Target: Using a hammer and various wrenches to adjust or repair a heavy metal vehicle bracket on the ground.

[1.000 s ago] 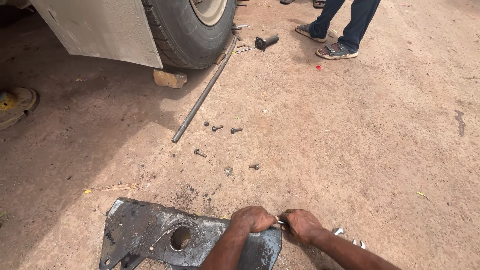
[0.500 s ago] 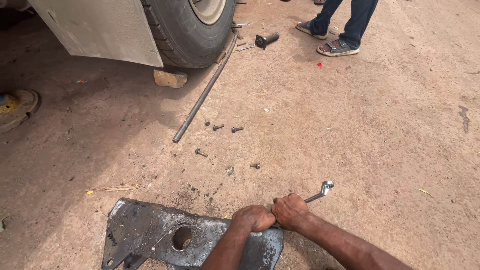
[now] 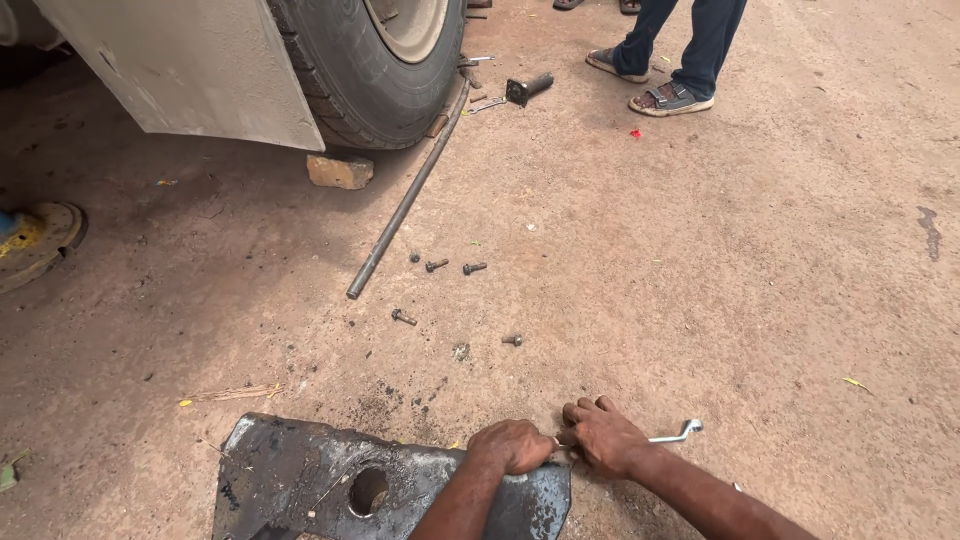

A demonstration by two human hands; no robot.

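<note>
Left hand (image 3: 512,446): closing in a fist on the top right edge of the plate, knuckles up, thumb side touching the right hand.
Right hand (image 3: 603,437): closing around the handle of the wrench, fingers curling over it, pressing against the left hand at the plate's corner.
Plate (image 3: 330,480): lying flat on the dirt under and left of the left hand; dark, greasy steel with a round hole near its middle.
Wrench (image 3: 678,434): sticking out to the right of the right hand, its bent shiny end resting just above the ground; the working end is hiding between the two hands.
Disc (image 3: 35,240): lying far left of the hands, rusty with yellow on it.
Panel (image 3: 190,70): hanging far ahead and left of the hands, pale and flat.
Brick (image 3: 340,171): sitting ahead of the left hand, just under the tyre.
Tyre (image 3: 370,70): standing far ahead of the hands, behind the panel.
Rod (image 3: 408,195): lying slantwise from the tyre toward the hands.
Bolts (image 3: 474,268): lying scattered between the rod's near end and the hands.
Socket (image 3: 527,88): lying far ahead, right of the tyre.
Person (image 3: 690,40): standing far ahead and right of the hands, in blue trousers and sandals.
</note>
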